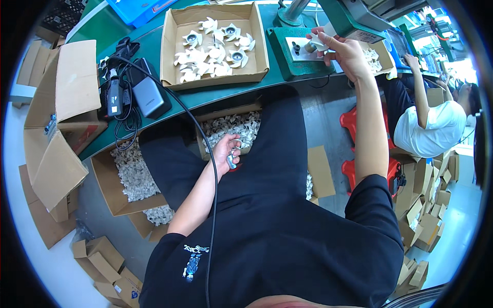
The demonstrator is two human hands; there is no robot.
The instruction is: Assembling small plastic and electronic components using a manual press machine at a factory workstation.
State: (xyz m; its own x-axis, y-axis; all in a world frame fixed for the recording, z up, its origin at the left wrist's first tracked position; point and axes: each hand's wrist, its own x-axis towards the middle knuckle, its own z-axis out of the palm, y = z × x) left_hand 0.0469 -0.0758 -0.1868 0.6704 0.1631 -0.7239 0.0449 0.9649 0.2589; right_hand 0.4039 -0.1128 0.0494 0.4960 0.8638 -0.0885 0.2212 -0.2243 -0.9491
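My right hand (345, 52) reaches up to the green press fixture (295, 71), its thumb and fingers closed on a white bladed impeller (319, 43). Fingers hide part of that impeller, which is beside a metal post on the fixture's pale plate (303, 47). The green press head (354, 23) hangs just above. Down over my lap, my left hand (225, 153) is curled round a small silvery cylindrical part (231, 163). Several loose white impellers (209, 60), some with dark-ringed metal hubs, lie in a shallow cardboard box (172, 31) on the green bench.
Open cartons of small pale parts (134, 174) stand beside and between my legs. A black cable (197, 126) hangs across my left side from a grey power unit (151, 97) on the bench. At right, a co-worker (431, 126) sits near red stools (349, 172).
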